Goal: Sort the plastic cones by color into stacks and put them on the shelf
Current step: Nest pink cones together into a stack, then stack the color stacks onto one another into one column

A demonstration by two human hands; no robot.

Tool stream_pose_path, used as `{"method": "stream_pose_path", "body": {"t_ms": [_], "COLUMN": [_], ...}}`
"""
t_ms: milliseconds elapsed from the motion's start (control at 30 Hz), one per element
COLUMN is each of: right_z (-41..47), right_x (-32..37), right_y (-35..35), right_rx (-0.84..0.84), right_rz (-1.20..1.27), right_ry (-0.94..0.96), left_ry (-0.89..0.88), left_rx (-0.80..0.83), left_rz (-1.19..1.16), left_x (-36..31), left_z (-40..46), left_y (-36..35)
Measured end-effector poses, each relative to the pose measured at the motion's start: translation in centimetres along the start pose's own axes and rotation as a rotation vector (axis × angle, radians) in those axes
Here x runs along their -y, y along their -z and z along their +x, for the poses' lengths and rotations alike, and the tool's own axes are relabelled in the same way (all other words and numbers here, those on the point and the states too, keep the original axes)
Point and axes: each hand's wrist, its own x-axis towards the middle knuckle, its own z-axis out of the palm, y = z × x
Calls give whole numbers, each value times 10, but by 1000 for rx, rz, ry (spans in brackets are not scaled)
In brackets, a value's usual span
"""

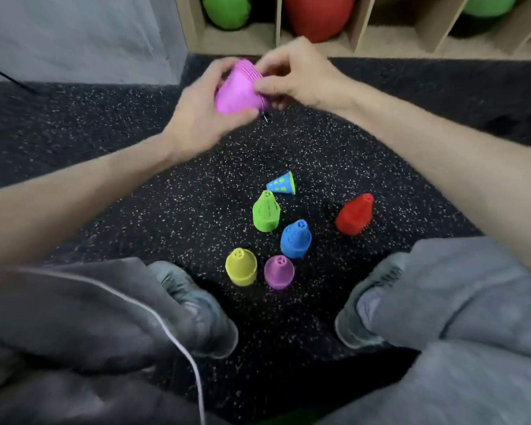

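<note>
Both hands hold the pink stack of cones [238, 88] above the floor [105, 142]. The left hand [203, 118] has its fingers curled around the wide end, and the right hand [295, 78] pinches the ribbed rims between thumb and fingers. Well below the fingers lie loose cones — a green cone [265, 213], a red cone [354, 214], a yellow cone [241, 266]. The shelf [362, 35] is just beyond the fingertips.

Pink cone stack [238, 90] motion-blurred — cone count unclear; shelf balls [227, 10] cropped
</note>
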Motion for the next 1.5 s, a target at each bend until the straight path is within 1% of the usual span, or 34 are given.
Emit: {"method": "stream_pose_path", "body": {"t_ms": [100, 200, 300, 400, 467, 600, 733, 833, 933, 1033, 1200, 1300, 1367, 1500], "right_z": [-44, -91, -132, -155, -164, -175, -198, -203, -198, -205, -228, -237, -236, -220], "right_x": [-10, -26, -44, -54, -51, -59, -74, -90, -105, -117, -132, -131, -129, -124], "right_y": [-17, -44, -80, -102, -105, -110, -126, -139, -152, -163, -177, -172, -166, -152], "right_rx": [11, 25, 55, 31, -1, -71, -154, -153, -164, -191, -69, -9, -61, -184], "right_rz": [14, 146, 212, 283, 332, 335, 388, 404, 391, 405, 302, 127, 87, 102], "right_ry": [-80, -224, -353, -436, -467, -503, -571, -602, -617, -639, -680, -654, -631, -554], "left_ry": [28, 64, 133, 116, 109, 107, 183, 211, 187, 155, 62, 32, 13, 35], "left_rx": [105, 240, 354, 417, 423, 407, 368, 321, 274, 321, 420, 498, 518, 456], "left_rz": [39, 25, 32, 75, 74, 23, -134, -204, -171, -89, 42, 109, 134, 149], "left_x": [-4, 3, 12, 14, 16, 15, 26, 35, 45, 54, 65, 62, 57, 57], "left_z": [-39, -73, -96, -105, -106, -110, -121, -128, -129, -135, -165, -172, -170, -157], "left_y": [-19, -39, -51, -57, -61, -74, -93, -107, -114, -122, -138, -141, -141, -136]}}
